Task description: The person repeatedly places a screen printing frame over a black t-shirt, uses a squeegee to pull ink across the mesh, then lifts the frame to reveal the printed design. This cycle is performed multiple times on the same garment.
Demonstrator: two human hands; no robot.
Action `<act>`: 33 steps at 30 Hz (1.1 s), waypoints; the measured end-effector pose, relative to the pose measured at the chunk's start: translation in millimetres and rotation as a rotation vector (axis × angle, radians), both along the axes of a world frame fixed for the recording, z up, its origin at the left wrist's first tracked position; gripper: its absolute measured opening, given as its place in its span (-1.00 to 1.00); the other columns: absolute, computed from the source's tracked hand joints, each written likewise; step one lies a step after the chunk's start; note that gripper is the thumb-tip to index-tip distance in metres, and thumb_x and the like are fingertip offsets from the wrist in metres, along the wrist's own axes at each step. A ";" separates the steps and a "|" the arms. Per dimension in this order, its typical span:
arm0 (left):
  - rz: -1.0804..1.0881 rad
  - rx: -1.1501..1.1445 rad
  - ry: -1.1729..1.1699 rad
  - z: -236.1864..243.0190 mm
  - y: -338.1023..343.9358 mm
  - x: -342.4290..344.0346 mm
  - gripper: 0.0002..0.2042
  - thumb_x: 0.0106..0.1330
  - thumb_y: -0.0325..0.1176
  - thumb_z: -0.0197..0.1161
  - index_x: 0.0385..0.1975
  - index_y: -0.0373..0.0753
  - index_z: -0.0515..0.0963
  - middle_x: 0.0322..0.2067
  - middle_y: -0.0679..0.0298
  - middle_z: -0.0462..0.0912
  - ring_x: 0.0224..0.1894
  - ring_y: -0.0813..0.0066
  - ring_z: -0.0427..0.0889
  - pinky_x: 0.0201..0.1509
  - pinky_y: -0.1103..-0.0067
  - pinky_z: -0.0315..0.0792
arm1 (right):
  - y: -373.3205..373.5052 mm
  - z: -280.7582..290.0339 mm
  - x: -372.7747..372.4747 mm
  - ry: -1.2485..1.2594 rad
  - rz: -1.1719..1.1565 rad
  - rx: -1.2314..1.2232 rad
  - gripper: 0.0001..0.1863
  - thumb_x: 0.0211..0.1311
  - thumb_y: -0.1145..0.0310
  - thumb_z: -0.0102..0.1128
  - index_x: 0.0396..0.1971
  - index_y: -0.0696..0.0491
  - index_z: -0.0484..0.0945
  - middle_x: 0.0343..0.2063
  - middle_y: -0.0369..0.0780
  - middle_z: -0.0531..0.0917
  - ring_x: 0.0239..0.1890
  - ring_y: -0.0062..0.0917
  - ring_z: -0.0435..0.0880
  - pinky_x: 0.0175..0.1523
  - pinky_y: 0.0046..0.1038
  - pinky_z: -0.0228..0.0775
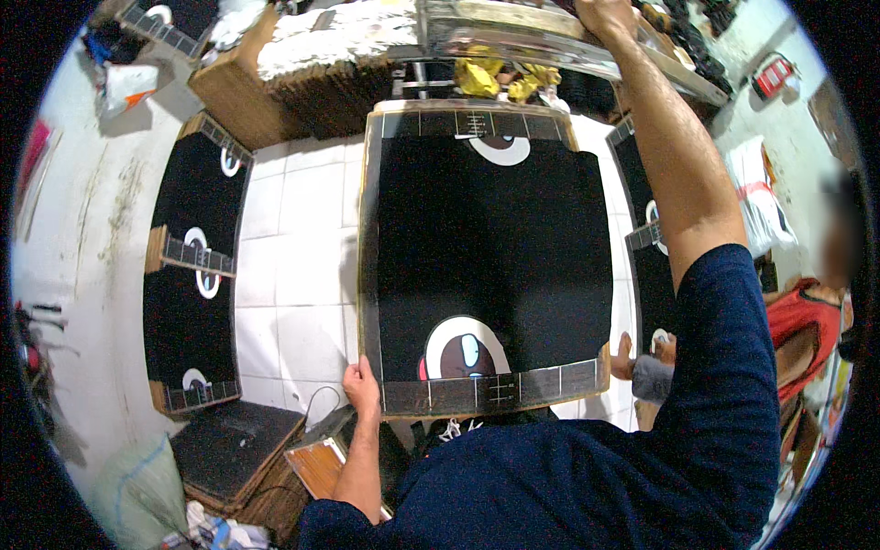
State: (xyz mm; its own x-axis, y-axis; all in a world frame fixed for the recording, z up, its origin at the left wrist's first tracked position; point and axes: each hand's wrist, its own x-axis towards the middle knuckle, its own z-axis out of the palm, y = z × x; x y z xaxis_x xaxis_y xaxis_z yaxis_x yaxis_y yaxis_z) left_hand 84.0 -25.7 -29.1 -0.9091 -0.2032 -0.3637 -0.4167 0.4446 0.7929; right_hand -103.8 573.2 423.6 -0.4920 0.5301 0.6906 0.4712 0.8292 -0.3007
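Head view: the left hand [362,390] has fingers closed on the black board's [495,229] near-left edge, best kept steady; the right hand's [605,16] fingers, far off, I can't judge.

My 9 o'clock: pale wall [101,206], dark-streaked | my 10 o'clock: white floor tiles [289,211], joints visible, brightly lit | between 10 and 11: brown box-like unit [229,92], bordering those tiles | my 2 o'clock: red fire extinguisher [773,77] against a pale background
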 end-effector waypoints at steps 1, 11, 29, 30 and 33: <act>-0.094 -0.010 0.001 1.0 -0.9 2.3 -0.55 0.35 -0.04 0.42 -0.26 -0.43 0.56 -0.43 0.10 0.68 -0.37 0.36 0.61 -0.19 0.37 0.49 | 1.3 0.1 -1.8 -0.035 -0.013 -0.030 -0.59 0.07 0.28 0.28 0.00 -0.14 0.70 -0.10 -0.09 0.77 0.02 -0.17 0.74 0.16 -0.17 0.52; -0.408 -0.214 0.067 45.6 -19.5 1.5 -0.31 -0.02 0.00 0.69 -0.07 -0.38 0.51 -0.26 -0.01 0.75 -0.17 0.06 0.73 -0.02 0.26 0.53 | 28.7 16.6 -22.9 -0.018 0.037 -0.058 -0.50 0.19 0.18 0.27 0.19 -0.23 0.63 0.01 -0.08 0.74 0.14 -0.18 0.69 0.28 -0.13 0.41; -0.004 0.344 -0.052 9.6 6.8 -8.3 -0.75 0.47 -0.23 0.34 -0.38 -0.24 0.54 -0.49 0.51 0.50 -0.45 0.73 0.36 -0.40 0.65 0.22 | 21.9 8.0 -55.2 -0.043 0.037 -0.030 -0.57 0.22 0.06 0.37 0.08 -0.17 0.67 0.02 -0.08 0.74 0.11 -0.16 0.70 0.20 -0.18 0.52; 0.011 0.348 -0.064 6.6 4.9 -3.4 -0.75 0.45 -0.23 0.37 -0.36 -0.26 0.54 -0.48 0.49 0.53 -0.44 0.72 0.39 -0.39 0.64 0.25 | 22.0 7.7 -51.3 -0.037 0.062 -0.014 -0.58 0.22 0.07 0.37 0.07 -0.17 0.67 0.02 -0.08 0.74 0.10 -0.15 0.70 0.19 -0.18 0.52; -0.100 0.168 -0.033 11.5 -6.2 8.4 -0.68 0.37 -0.19 0.46 -0.24 -0.31 0.53 -0.41 0.41 0.62 -0.38 0.69 0.50 -0.30 0.65 0.36 | 28.2 6.8 -38.8 -0.034 0.044 -0.055 -0.61 0.21 0.11 0.38 0.02 -0.13 0.67 0.00 -0.07 0.74 0.09 -0.14 0.70 0.17 -0.17 0.52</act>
State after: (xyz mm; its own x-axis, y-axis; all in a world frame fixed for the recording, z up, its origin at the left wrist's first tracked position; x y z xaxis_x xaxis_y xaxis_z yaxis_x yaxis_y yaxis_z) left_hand 92.4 -31.9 -17.6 -0.9088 -0.0466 -0.4146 -0.4040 0.3471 0.8464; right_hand -142.6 601.5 430.4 -0.5382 0.5445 0.6433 0.4457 0.8317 -0.3310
